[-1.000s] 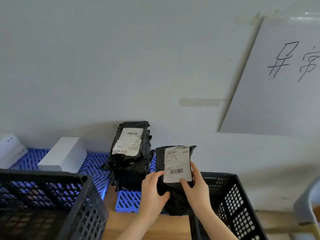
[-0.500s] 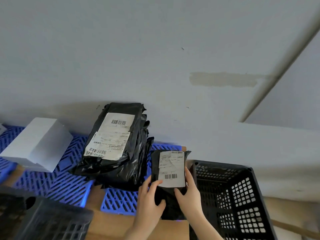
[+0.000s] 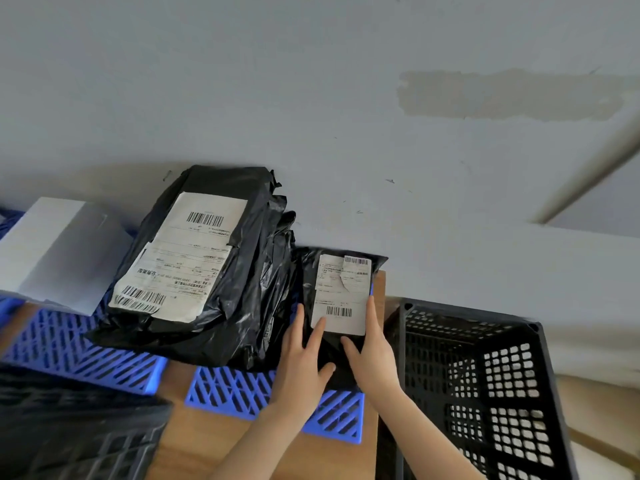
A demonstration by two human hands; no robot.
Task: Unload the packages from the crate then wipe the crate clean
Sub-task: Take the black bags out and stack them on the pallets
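A small black package (image 3: 313, 271) with a white barcode label lies on the blue slatted platform (image 3: 239, 393), just right of a stack of larger black packages (image 3: 207, 271). My left hand (image 3: 303, 362) grips its lower left edge, thumb underneath near the bottom. My right hand (image 3: 370, 355) holds its right edge, fingers stretched along the label. The black perforated crate (image 3: 485, 375) stands at the right, its visible inside holding nothing.
A white box (image 3: 59, 251) rests on the blue platform at the left. A second dark crate (image 3: 76, 431) fills the lower left corner. The grey wall rises directly behind the packages. A wooden surface (image 3: 211, 438) shows under the platform.
The small package has moved forward and down onto the platform beside the stack, with both hands still on it. My view has shifted closer and rightward.
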